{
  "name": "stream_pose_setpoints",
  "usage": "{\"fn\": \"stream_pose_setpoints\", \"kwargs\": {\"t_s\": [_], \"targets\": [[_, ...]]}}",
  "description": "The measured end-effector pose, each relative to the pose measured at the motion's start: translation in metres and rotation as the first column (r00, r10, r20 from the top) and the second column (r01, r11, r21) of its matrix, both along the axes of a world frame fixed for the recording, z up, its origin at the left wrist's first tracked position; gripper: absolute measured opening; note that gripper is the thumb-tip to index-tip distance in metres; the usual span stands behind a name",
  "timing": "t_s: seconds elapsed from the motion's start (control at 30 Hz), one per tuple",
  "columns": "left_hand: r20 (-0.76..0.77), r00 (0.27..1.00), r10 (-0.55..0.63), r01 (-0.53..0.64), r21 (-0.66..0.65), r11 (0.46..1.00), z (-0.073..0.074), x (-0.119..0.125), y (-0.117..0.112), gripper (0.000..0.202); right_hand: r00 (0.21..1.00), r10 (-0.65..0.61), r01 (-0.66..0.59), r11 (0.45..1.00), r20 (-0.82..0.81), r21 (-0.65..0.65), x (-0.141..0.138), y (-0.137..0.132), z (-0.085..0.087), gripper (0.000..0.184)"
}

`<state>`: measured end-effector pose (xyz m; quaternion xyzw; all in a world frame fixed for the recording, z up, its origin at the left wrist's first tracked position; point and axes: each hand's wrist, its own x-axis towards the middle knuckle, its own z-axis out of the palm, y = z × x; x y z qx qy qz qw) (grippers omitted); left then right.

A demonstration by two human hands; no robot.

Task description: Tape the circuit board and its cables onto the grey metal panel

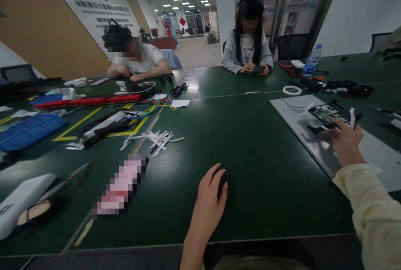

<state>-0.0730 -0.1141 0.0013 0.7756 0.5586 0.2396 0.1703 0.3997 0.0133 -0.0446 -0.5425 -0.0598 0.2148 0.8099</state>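
My left hand hovers over or rests on the green table near its front edge, fingers apart and nothing in them. On the right, my right hand grips the near edge of a black-framed circuit board, with the thumb and some fingertips partly hidden. White strips stick up from this board at both ends. Beneath it lies a white flat panel, on which shadows fall; whether the board touches the panel I cannot tell.
White paper strips lie in a heap left of centre, near a blurred pink item. A blue tray and white case are further left. A tape roll and water bottle stand beyond the panel. Two people sit opposite.
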Motion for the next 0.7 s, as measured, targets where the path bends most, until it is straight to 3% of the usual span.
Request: {"fn": "stream_pose_setpoints", "kwargs": {"t_s": [0.07, 0.17, 0.23, 0.4, 0.53, 0.7], "targets": [[0.000, 1.000, -0.003, 0.003, 0.007, 1.000, 0.000, 0.000, 0.000, 0.037, 0.999, 0.047, -0.048, 0.993, 0.017, 0.105, 0.000, -0.001, 0.003, 0.040], [0.004, 1.000, -0.012, 0.012, 0.022, 1.000, 0.000, 0.001, 0.000, 0.037, 0.991, 0.120, -0.133, 0.942, 0.061, 0.309, -0.001, -0.005, 0.010, 0.039], [0.001, 1.000, -0.013, 0.013, 0.021, 1.000, 0.001, 0.001, 0.000, 0.037, 0.986, 0.149, -0.165, 0.918, 0.072, 0.359, -0.004, -0.008, 0.015, 0.037], [0.005, 1.000, -0.006, 0.006, 0.027, 1.000, 0.001, 0.001, 0.000, 0.038, 0.982, 0.176, -0.188, 0.930, 0.066, 0.315, -0.019, -0.016, 0.028, 0.037], [0.012, 1.000, -0.008, 0.008, 0.031, 0.999, -0.001, 0.001, 0.000, 0.037, 0.953, 0.287, -0.301, 0.925, 0.093, 0.233, -0.037, -0.018, 0.035, 0.042], [0.027, 1.000, -0.002, 0.001, 0.031, 1.000, 0.000, 0.002, -0.001, 0.038, 0.827, 0.548, -0.560, 0.822, 0.121, 0.107, -0.075, -0.022, 0.043, 0.053]]}}
